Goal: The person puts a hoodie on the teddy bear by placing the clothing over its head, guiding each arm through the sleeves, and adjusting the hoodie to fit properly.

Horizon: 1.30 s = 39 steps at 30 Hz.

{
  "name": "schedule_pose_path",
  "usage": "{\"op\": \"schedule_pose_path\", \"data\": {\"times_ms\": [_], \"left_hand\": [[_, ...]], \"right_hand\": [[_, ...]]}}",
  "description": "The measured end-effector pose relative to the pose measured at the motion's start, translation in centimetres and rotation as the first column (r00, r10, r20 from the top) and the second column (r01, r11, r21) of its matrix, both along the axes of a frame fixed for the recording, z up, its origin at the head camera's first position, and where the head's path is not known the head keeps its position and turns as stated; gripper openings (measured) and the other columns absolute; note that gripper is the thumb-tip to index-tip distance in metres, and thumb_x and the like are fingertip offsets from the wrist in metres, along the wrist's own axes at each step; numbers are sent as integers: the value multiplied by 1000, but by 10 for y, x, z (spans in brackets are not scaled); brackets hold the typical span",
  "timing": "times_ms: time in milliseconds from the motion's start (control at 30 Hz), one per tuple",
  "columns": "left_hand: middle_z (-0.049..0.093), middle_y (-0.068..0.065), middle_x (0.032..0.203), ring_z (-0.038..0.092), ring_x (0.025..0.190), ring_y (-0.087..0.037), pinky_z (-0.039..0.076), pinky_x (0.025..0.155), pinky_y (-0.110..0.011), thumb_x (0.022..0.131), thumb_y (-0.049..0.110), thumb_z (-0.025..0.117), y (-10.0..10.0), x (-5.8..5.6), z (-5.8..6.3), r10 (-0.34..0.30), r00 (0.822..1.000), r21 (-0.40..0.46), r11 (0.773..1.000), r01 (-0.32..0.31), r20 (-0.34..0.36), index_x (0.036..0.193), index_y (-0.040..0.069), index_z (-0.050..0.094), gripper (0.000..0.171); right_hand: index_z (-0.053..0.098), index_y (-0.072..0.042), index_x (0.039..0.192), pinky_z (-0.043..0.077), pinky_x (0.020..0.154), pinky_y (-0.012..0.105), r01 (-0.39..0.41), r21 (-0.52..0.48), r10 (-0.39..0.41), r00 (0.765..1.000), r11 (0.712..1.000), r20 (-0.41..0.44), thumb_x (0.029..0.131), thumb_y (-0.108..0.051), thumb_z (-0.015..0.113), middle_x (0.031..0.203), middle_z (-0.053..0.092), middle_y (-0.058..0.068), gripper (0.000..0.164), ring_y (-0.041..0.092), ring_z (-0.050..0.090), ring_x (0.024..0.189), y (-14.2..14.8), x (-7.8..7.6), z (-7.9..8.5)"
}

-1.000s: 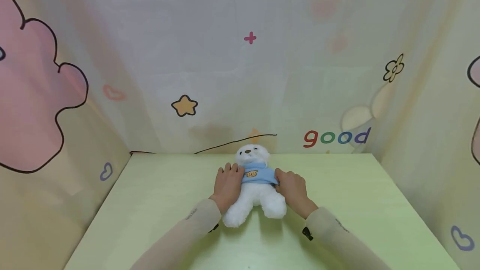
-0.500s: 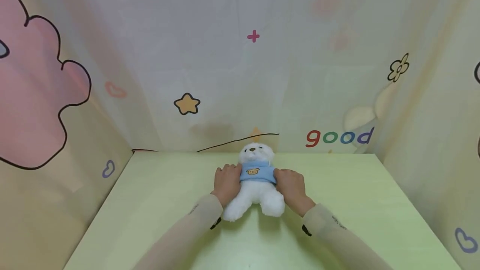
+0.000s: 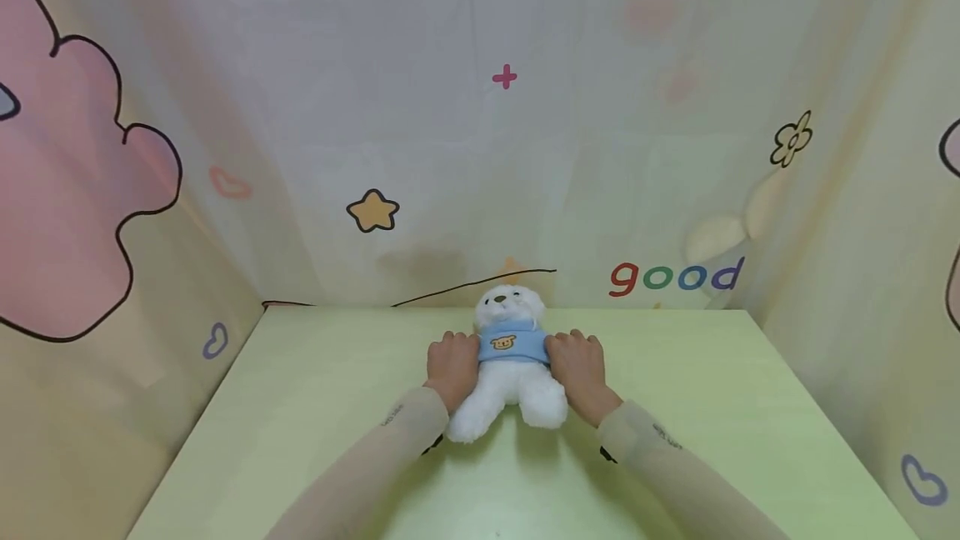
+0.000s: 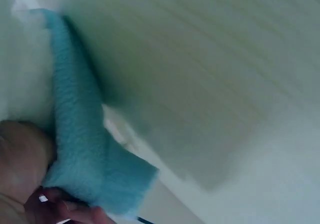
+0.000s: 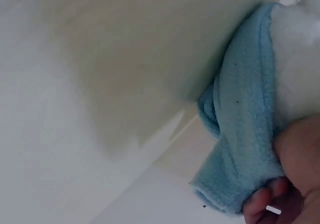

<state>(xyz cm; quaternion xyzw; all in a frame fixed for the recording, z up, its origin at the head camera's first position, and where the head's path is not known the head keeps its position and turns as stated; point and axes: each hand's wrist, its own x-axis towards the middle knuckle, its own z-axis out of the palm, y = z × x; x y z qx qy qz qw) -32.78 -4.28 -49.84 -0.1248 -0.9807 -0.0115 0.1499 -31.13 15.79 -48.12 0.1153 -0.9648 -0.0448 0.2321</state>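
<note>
A white plush bear (image 3: pixel 510 382) lies face up on the pale green table (image 3: pixel 300 423), its head toward the back wall. It wears a light blue shirt (image 3: pixel 528 345) with a small yellow animal face on the front. On its left side in the head view, my left hand (image 3: pixel 453 367) grips the shirt's edge. Opposite, my right hand (image 3: pixel 579 367) holds the other edge. Both wrist views show blue fleece pinched between thumb and fingers, and the cloth standing out as a flap beyond them. The bear's arms cannot be made out.
A printed cloth backdrop (image 3: pixel 465 148) rises behind the table's back edge, close to the bear's head. Cloth walls (image 3: pixel 855 273) also stand at both sides. Table surface extends left, right and in front of the bear.
The shirt's right edge, stretched out and drooping earlier, now sits closer to the body and more level. My right hand has shifted slightly inward. Both hands keep hold of the shirt.
</note>
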Motion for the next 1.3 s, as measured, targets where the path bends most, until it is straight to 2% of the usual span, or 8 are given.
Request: {"op": "schedule_pose_path", "data": {"times_ms": [267,500,667,833,933,1100,1200,1300], "left_hand": [[60,-3,62,59,54,-20,42,44,-34,87,19,59,1,-1,-6,33,999,18,999,-33,-25,67,14,60,20],[64,-7,73,62,63,-23,46,51,-34,87,12,56,-3,-6,0,-29,999,125,992,25,28,87,10,63,7],[52,-3,77,48,67,-15,38,56,-26,83,6,54,-8,3,5,-224,964,391,908,151,146,91,12,52,10],[61,-5,97,56,86,-15,46,72,-28,88,16,51,-21,13,10,-356,905,514,835,197,232,107,10,58,21],[66,-5,109,60,97,-18,48,79,-32,90,23,49,-27,17,25,-349,890,499,850,169,292,114,10,62,30],[56,-5,130,49,120,-27,43,93,-46,96,36,43,-9,16,49,-372,906,370,885,282,201,127,18,56,39],[25,-3,155,18,143,-36,23,107,-62,96,54,31,9,15,48,-441,856,348,874,341,269,145,29,32,55],[1,3,159,-3,145,-39,9,106,-70,90,71,20,23,17,41,-413,822,334,897,291,393,147,40,15,65]], "right_hand": [[50,-13,63,29,39,32,-38,-26,37,999,999,-26,81,-7,61,48,50,7,22,20,45,40,7,-3,-5],[53,-14,69,34,41,34,-26,-60,34,991,998,132,87,-10,56,57,55,6,18,21,49,48,9,-5,-6],[49,-13,84,39,49,32,-167,-216,211,957,962,201,87,-10,58,71,56,5,9,19,55,63,20,1,-7],[53,-13,87,37,60,27,-307,-363,408,880,880,244,86,-6,58,73,52,0,8,13,47,66,33,7,-4],[61,-13,87,37,62,24,-292,-442,439,854,848,279,87,-5,55,74,56,-4,10,9,47,66,39,7,0],[69,-11,107,46,65,25,-260,-497,429,864,828,262,88,-7,57,93,69,1,24,10,58,75,47,5,3],[69,-12,109,44,63,23,-250,-506,428,861,826,274,88,-9,57,93,69,1,24,8,56,73,49,5,2],[68,-11,108,44,60,21,-218,-542,430,851,811,301,89,-11,57,90,69,1,22,8,57,71,52,6,1]]}}
